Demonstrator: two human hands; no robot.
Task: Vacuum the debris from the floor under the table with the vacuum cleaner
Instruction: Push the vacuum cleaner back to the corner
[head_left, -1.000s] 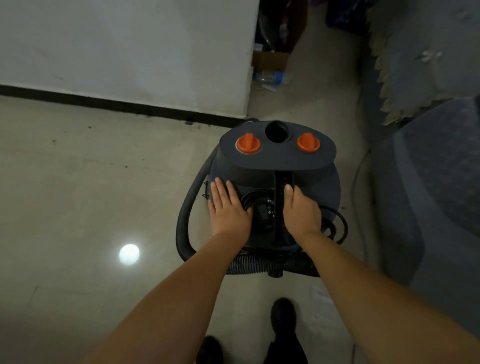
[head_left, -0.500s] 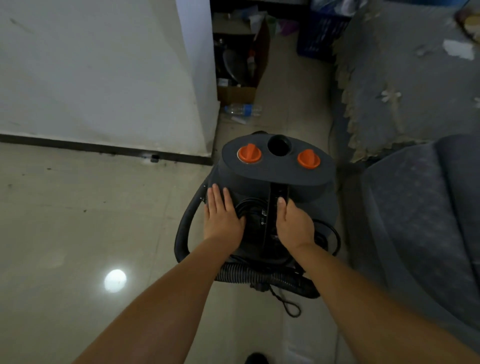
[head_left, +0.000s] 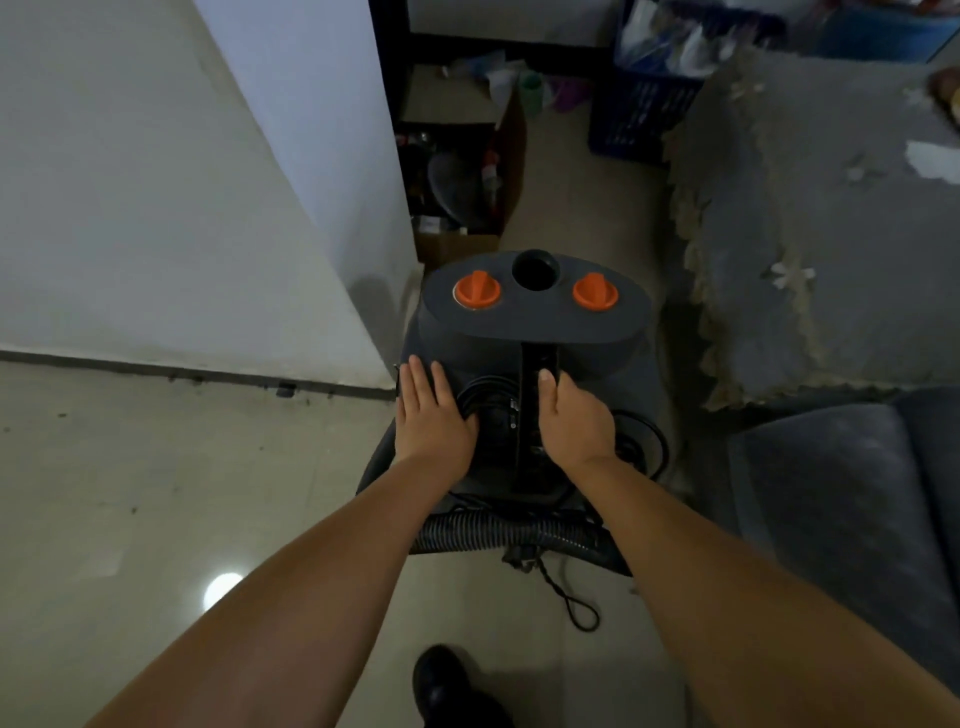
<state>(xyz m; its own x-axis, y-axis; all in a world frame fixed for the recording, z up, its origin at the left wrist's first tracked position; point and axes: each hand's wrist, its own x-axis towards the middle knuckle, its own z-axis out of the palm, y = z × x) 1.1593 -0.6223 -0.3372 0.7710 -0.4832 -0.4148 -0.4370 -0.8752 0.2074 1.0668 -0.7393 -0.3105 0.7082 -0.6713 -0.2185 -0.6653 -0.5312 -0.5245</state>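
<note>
Pale polished floor (head_left: 130, 493) fills the left of the head view, glossy, with one bright light reflection and dark specks near the skirting. White wall (head_left: 156, 182) ends at a corner; beyond it stands an open cardboard box (head_left: 462, 171) of clutter. Grey worn fabric furniture (head_left: 831, 234) with a frayed fringe lies on the right. No table can be identified with certainty.

Vacuum (head_left: 530, 332) stands directly ahead of the person, between wall corner and furniture. Body is dark matt plastic, rounded, with an oval top bearing two orange knobs (head_left: 477, 291) and a round port between them. A black central handle (head_left: 537, 405) runs fore and aft, away from the person. Ribbed hose (head_left: 493, 535) and a looped cord (head_left: 576, 608) trail at its near side.

Left hand (head_left: 428, 415) lies flat, fingers straight, pressed on the housing left of the handle. Right hand (head_left: 574, 415) rests beside the handle, thumb on its edge; the fingers are hidden, so its grasp cannot be confirmed. Both hands are equally near.

Judgement: the machine is being positioned; suction work appears not yet begun, the hose being unheld.
</note>
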